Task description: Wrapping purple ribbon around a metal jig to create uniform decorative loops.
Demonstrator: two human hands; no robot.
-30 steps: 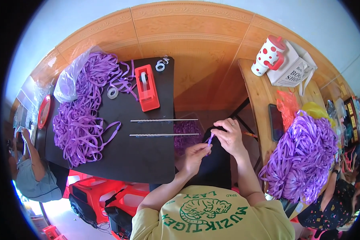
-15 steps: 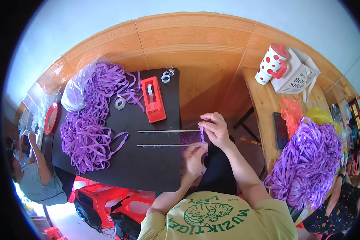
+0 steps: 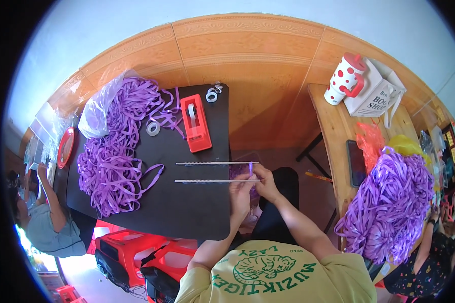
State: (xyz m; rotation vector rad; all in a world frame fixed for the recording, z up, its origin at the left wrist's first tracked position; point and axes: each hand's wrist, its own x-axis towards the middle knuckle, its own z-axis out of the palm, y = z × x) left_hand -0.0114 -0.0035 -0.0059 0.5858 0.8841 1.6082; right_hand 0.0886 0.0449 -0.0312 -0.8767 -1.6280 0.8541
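Observation:
Two thin parallel metal rods, a far rod (image 3: 212, 163) and a near rod (image 3: 212, 181), lie on the black table and stick out past its right edge. A short length of purple ribbon (image 3: 251, 168) spans their free ends. My left hand (image 3: 241, 196) is closed at the near rod's end, its fingertips pinched on the ribbon. My right hand (image 3: 266, 184) is closed beside it, fingers bent near both rod tips; the ribbon passes into its grip, partly hidden by the fingers.
A large heap of purple ribbon (image 3: 111, 174) covers the black table's (image 3: 187, 217) left part, near a red tape dispenser (image 3: 196, 123) and tape rolls (image 3: 153, 129). On the wooden table (image 3: 333, 131) lie another ribbon heap (image 3: 389, 207), a phone (image 3: 355, 162) and a spotted tumbler (image 3: 345, 81). Other people sit at both sides.
My right hand has come down and toward me from above the far rod, closing in beside my left hand. The ribbon's lower part is now more hidden by my fingers.

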